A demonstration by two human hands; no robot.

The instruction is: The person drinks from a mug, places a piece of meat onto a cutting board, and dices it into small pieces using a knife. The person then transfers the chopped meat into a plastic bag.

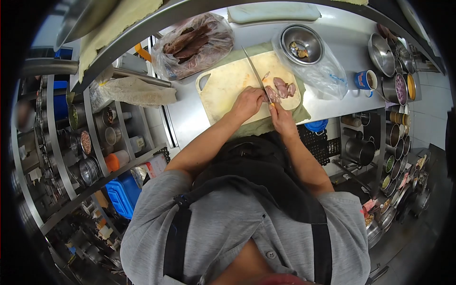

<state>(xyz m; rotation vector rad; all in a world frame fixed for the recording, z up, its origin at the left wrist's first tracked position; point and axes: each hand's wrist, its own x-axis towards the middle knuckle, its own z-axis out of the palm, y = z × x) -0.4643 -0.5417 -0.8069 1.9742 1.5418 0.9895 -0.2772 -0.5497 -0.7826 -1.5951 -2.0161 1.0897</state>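
My right hand (283,120) is wrapped around the handle of a long kitchen knife (254,69), whose blade points away from me across a pale cutting board (221,90). Beside the blade, my left hand (248,102) has its fingers curled and pressed down on a piece of raw meat at the knife's left side; the fingers hide most of that piece. Several cut pieces of raw meat (281,88) lie just right of the blade. Under the board is a green cloth (302,114).
A clear plastic bag of dark meat (192,42) lies beyond the board at left. To the right are a steel bowl (313,47) holding small scraps, a plastic bag (327,78) and a blue can (365,80). A metal shelf edge (137,29) crosses overhead.
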